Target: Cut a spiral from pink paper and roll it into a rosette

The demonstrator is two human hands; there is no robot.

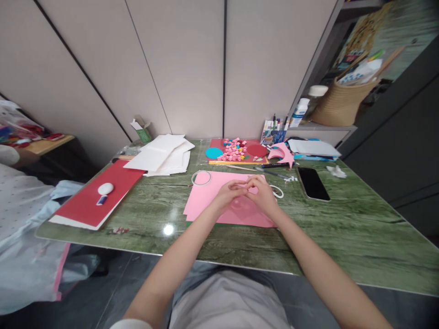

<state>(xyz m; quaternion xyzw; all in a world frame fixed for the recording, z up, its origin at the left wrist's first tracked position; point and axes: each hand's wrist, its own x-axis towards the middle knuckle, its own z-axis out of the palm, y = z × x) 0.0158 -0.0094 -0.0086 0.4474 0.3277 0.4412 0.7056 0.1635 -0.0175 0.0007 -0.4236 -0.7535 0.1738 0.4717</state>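
My left hand (pixel 228 193) and my right hand (pixel 263 193) meet fingertip to fingertip above the pink paper (pixel 206 201). Fingers on both sides are bent and pinched together. Whatever sits between them is too small or hidden to make out. The paper lies in a small stack on the green table, with a darker sheet edge under its front. A thin pale ring (pixel 201 177) rests on its back left corner. White scissor-like loops (pixel 278 192) show just right of my right hand.
Behind the paper are pink paper flowers (pixel 234 150), a blue disc (pixel 213 153), a yellow pencil (pixel 219 162) and pink cut paper (pixel 281 154). A phone (pixel 313 183) lies right; white sheets (pixel 157 153) and a red sheet (pixel 103 194) lie left. Another person's clothing (pixel 24 219) shows far left.
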